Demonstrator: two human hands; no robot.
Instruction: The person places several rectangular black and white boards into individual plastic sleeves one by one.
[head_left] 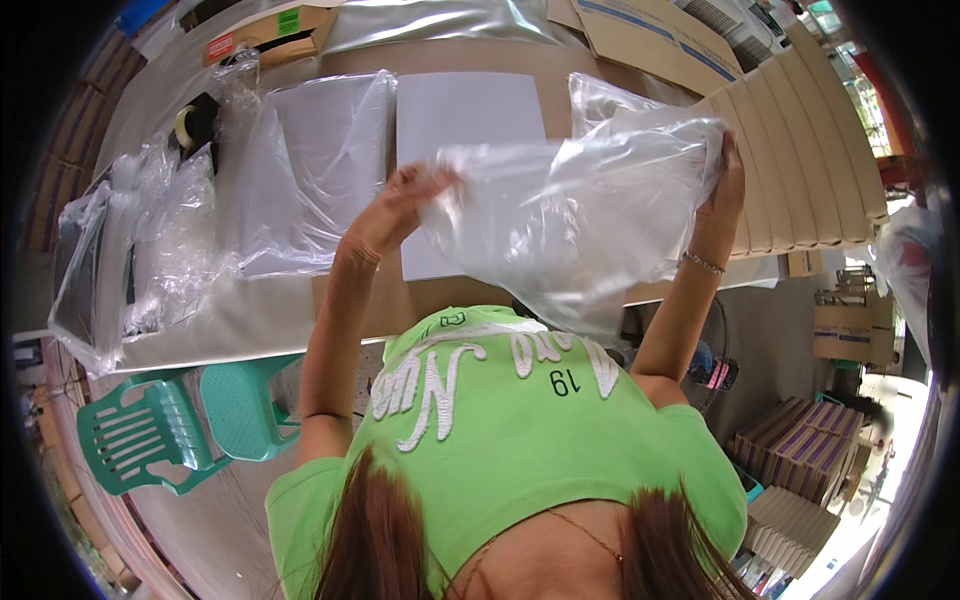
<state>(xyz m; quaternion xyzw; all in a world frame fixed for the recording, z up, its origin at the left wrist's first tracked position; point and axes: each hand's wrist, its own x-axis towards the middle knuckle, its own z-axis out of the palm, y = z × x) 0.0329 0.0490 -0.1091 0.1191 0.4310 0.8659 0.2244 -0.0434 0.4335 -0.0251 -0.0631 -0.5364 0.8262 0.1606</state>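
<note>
A clear plastic bag [580, 215] hangs crumpled in the air between my two hands, over the front edge of the table. My left hand [415, 195] holds its left end, the fingertips smeared by motion. At the far right my right hand [730, 180] is closed on the upper right edge of the bag, its fingers partly hidden by the plastic. Beneath and behind the bag lies a white sheet or board [465, 105], partly covered. To its left rests a stack of clear plastic bags [310, 170]. More clear plastic [600, 98] lies behind the held bag.
A row of folded cardboard [800, 150] stands at the table's right. Bubble wrap [185, 240] and a tape roll [187, 128] are at the left. Flat cardboard [650, 35] lies at the back. Green plastic chairs [145, 430] stand below left; stacked cartons [800, 445] at right.
</note>
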